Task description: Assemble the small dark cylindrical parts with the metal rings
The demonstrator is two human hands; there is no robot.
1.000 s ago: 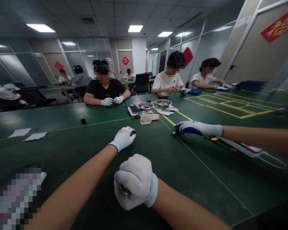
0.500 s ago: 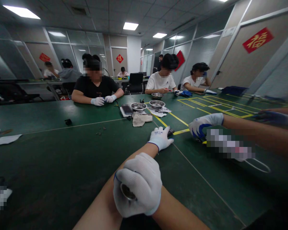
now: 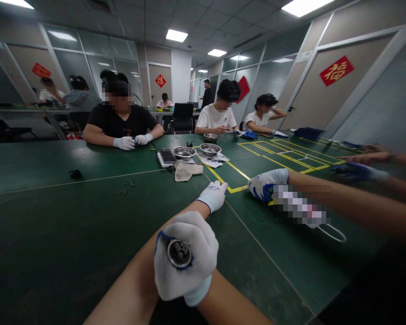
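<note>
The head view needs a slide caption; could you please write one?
Gloved right hand grips a metal part, left hand outstretched over a green table.

The person's right hand [image 3: 186,259] is curled up, low in the middle. The left arm [image 3: 131,275] goes behind it, left hand [image 3: 212,197] knuckles up.

"福" on red signs [image 3: 336,71], right door [image 3: 320,99], far door [image 3: 156,92].

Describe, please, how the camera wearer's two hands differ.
The right hand is curled around a metal object; whether the left hand grips anything is hidden. The left hand reaches farther out; the right hand is nearer the camera. The left hand shows lettering, the right hand none. Both are gloved in white.
</note>
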